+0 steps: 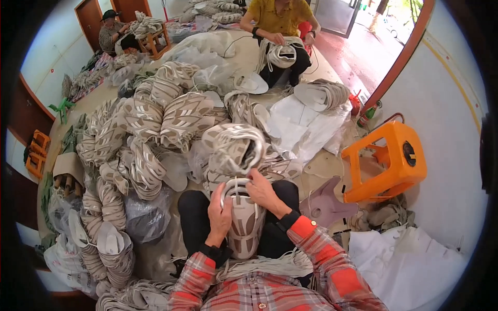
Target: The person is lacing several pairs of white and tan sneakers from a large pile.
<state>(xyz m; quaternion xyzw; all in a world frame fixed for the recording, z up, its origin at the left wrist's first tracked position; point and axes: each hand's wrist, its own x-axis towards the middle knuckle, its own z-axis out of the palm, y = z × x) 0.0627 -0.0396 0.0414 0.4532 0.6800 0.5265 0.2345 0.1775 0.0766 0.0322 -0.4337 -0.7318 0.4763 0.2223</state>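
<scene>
Between my knees stands a beige and brown shoe upper [245, 224], its toe toward me and its collar away. My left hand [219, 216] grips the left edge of the collar with its fingers closed. On the right side my right hand [263, 193] pinches a pale lace [237, 185] or edge at the opening; the fingertips partly hide it. Just beyond my hands sits a stack of similar uppers [236, 147] with loose pale laces. A bundle of off-white laces [282, 265] lies across my lap.
Bundled shoe uppers [148, 116] heap up to the left and ahead. An orange plastic stool [386, 160] lies tipped at the right, near white sheeting [399, 269]. Opposite me a person in a yellow shirt [277, 20] handles an upper; another person [111, 33] sits far left.
</scene>
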